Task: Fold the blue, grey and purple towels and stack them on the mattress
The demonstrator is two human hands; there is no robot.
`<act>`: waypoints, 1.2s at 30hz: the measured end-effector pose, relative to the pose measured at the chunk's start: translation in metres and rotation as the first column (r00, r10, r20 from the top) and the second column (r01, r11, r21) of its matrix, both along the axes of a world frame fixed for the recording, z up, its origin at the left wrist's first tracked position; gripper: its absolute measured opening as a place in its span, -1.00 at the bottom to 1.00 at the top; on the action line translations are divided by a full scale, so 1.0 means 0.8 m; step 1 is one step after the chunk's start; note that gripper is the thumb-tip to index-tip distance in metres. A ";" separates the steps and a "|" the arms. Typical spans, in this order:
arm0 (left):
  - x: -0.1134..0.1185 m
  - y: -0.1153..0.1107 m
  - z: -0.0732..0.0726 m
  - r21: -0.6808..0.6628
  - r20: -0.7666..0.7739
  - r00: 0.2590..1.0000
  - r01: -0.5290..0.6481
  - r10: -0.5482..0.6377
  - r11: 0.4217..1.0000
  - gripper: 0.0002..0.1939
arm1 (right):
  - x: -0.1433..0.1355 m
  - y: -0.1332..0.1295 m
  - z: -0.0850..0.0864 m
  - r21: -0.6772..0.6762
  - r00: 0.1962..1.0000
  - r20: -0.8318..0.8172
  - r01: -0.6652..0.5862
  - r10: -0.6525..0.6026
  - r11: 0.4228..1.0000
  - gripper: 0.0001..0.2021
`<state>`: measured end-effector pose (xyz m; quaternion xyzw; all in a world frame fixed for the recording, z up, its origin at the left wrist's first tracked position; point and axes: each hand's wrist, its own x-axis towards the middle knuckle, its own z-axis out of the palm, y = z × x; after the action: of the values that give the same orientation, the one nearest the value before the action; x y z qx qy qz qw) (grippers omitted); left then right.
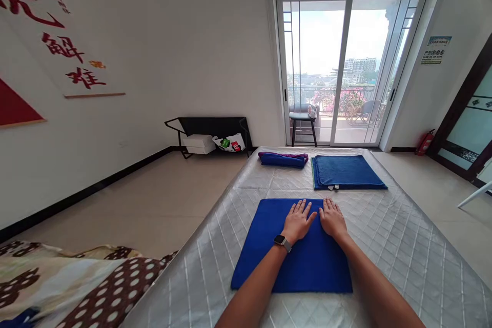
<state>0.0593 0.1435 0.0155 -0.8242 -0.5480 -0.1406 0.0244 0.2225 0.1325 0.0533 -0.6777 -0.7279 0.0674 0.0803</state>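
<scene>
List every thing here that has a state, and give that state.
Near blue cloth: lying flat
Left hand: open, laid on it
Right hand: open, laid on it
Watch: screen dark
Back-right blue cloth: folded flat
Back-left blue bundle: folded or rolled narrow
Patterned blanket: rumpled
Sliding door: apparently shut
Stool: upright

Folded cloth (311,266) on mattress (403,246), left hand (298,223) and right hand (332,218) atop its far end, cloth bundle (282,160) behind, towel stack (348,170) (right of bundle), sliding glass door (342,61) beyond mattress.
</scene>
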 end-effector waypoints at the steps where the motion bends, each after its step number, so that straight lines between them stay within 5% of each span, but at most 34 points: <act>1: -0.021 0.001 0.000 -0.016 -0.007 0.999 -0.051 0.051 0.999 -0.39 | 0.000 0.000 0.000 -0.001 1.000 -0.006 0.006 -0.006 1.000 -0.40; 7: -0.147 -0.002 0.001 -0.093 -0.042 0.921 -0.389 0.387 0.917 -0.25 | 0.000 0.001 -0.002 -0.003 0.999 -0.033 0.015 -0.015 1.000 -0.39; 11: -0.172 -0.001 0.008 -0.087 -0.038 0.911 -0.413 0.411 0.907 -0.26 | -0.001 0.000 0.002 -0.019 0.999 -0.037 0.019 -0.019 1.000 -0.39; 15: -0.127 0.002 0.023 -0.050 -0.018 0.947 -0.320 0.320 0.946 -0.31 | -0.003 -0.001 0.006 -0.027 0.999 -0.037 0.021 -0.022 0.999 -0.39; 22: 0.052 -0.013 0.023 -0.024 0.031 0.993 0.114 -0.113 0.993 -0.42 | 0.005 -0.001 0.001 -0.027 0.999 0.034 -0.035 0.035 0.999 -0.41; 25: 0.070 -0.011 0.015 -0.034 0.048 0.993 0.108 -0.106 0.994 -0.38 | 0.006 0.000 -0.002 -0.018 0.998 0.041 -0.044 0.045 0.999 -0.41; 28: 0.028 -0.002 0.010 -0.055 0.033 0.999 0.016 -0.015 0.998 -0.36 | 0.003 0.003 -0.003 0.001 1.000 0.012 -0.006 0.006 1.000 -0.40; 36: -0.159 0.000 0.006 -0.105 -0.016 0.950 -0.312 0.312 0.944 -0.26 | 0.000 0.004 -0.005 -0.009 1.000 -0.025 0.015 -0.016 1.000 -0.39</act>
<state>-0.0679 0.1433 0.0204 -0.7272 -0.6782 -0.1061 0.0019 0.2225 0.1353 0.0496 -0.6828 -0.7212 0.0785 0.0867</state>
